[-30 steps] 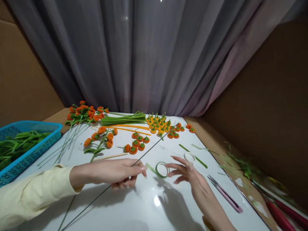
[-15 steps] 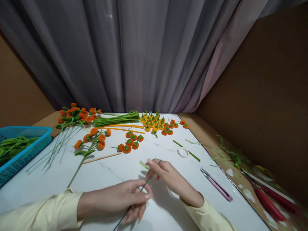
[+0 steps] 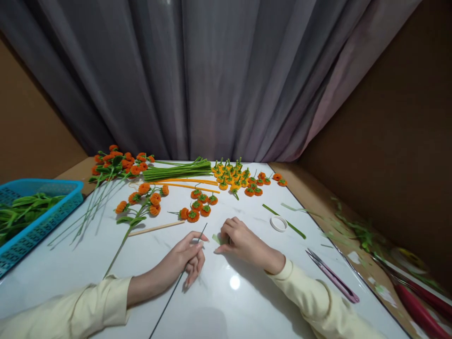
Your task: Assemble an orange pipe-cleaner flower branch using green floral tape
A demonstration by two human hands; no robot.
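Observation:
My left hand [image 3: 187, 263] pinches a thin dark wire stem [image 3: 169, 299] between thumb and fingers. The stem slants up through the hand, its bare tip above the fingertips. My right hand [image 3: 243, 245] is low over the table, fingers curled around a piece of pale green tape [image 3: 216, 239]. Only the tape's end shows beside the fingers; the rest is hidden. Beyond the hands lie small orange flower heads [image 3: 197, 205] with green bases. A stem with several orange fuzzy flowers [image 3: 136, 220] and a wooden stick [image 3: 157, 229] are to the left.
Green pipe cleaners [image 3: 178, 170], yellow flower heads [image 3: 231, 174] and a flower bunch [image 3: 120, 162] line the back. A blue basket [image 3: 42, 186] holds green leaves at left. On the right are a white ring [image 3: 278, 223], purple snips [image 3: 334, 277] and red-handled pliers [image 3: 416, 308].
My right hand has left the wire's upper end and moved down to the pale green tape. My left hand still holds the wire, now farther from the right. The view has shifted slightly.

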